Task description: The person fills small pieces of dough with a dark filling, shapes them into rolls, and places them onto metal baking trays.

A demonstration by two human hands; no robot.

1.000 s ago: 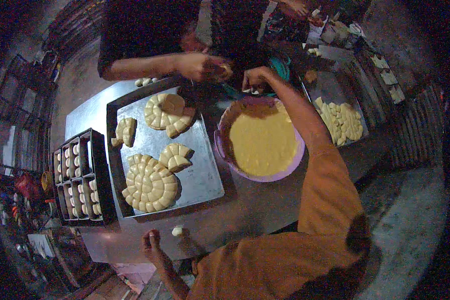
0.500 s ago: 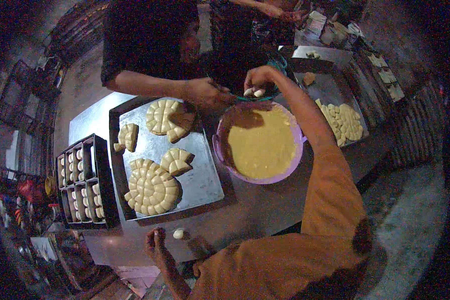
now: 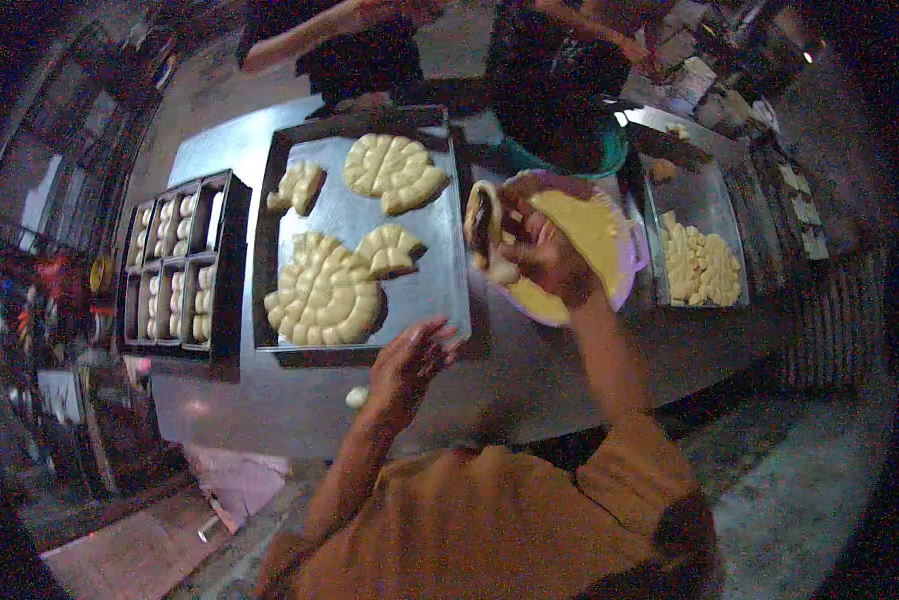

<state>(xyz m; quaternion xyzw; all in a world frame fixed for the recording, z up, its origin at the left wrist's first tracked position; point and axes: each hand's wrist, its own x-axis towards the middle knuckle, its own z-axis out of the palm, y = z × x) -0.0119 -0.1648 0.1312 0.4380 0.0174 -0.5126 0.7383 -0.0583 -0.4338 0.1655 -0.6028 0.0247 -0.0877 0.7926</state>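
1. Hands: the right one (image 3: 550,255), blurred, grasps a pale piece (image 3: 505,270) at the left edge of a lilac basin (image 3: 634,250) of yellow batter (image 3: 592,222).
2. Left hand (image 3: 417,358), half curled, is near a metal tray (image 3: 430,290) bearing four segmented dough shapes (image 3: 327,297); I cannot tell whether it holds anything.
3. Far left, a black divided tin (image 3: 233,250) contains pale rounds (image 3: 177,300).
4. Right, another tray (image 3: 705,190) carries clustered dough pieces (image 3: 705,265).

Bakery workroom, metal table (image 3: 270,405), tray (image 3: 420,287) of shaped dough (image 3: 325,295), compartmented tins (image 3: 232,300), tub (image 3: 634,250) of yellow mixture (image 3: 600,222)
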